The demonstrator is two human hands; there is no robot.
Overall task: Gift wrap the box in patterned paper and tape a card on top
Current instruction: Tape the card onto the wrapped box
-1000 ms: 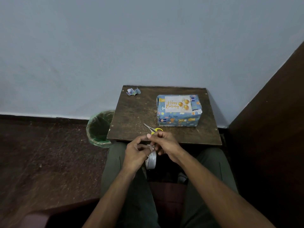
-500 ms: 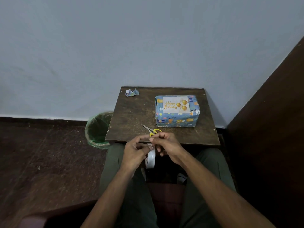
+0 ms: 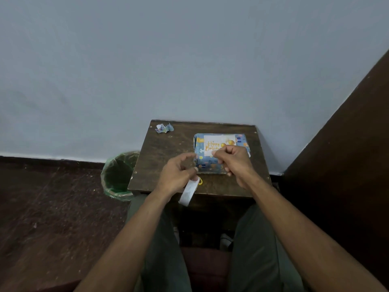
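The box (image 3: pixel 210 165), wrapped in blue patterned paper, stands on the small dark wooden table (image 3: pixel 166 157) at the right. A white "Happy Birthday" card (image 3: pixel 217 143) lies on its top. My left hand (image 3: pixel 177 174) is in front of the box's left corner and holds a roll of clear tape (image 3: pixel 188 193) that hangs below the fingers. My right hand (image 3: pixel 234 162) hovers over the box's front edge, thumb and finger pinched together at the card's lower edge, seemingly on a strip of tape that barely shows. Only a yellow handle of the scissors (image 3: pixel 201 181) peeks out beside the roll.
A crumpled scrap of wrapping paper (image 3: pixel 164 128) lies at the table's far left corner. A green-lined waste bin (image 3: pixel 119 175) stands on the floor left of the table. A grey wall is behind, a dark brown panel (image 3: pixel 347 144) at the right.
Both hands rose from the table's front edge toward the box. My right hand drew away from the roll and now sits over the card's lower edge; the left hand followed, still holding the roll.
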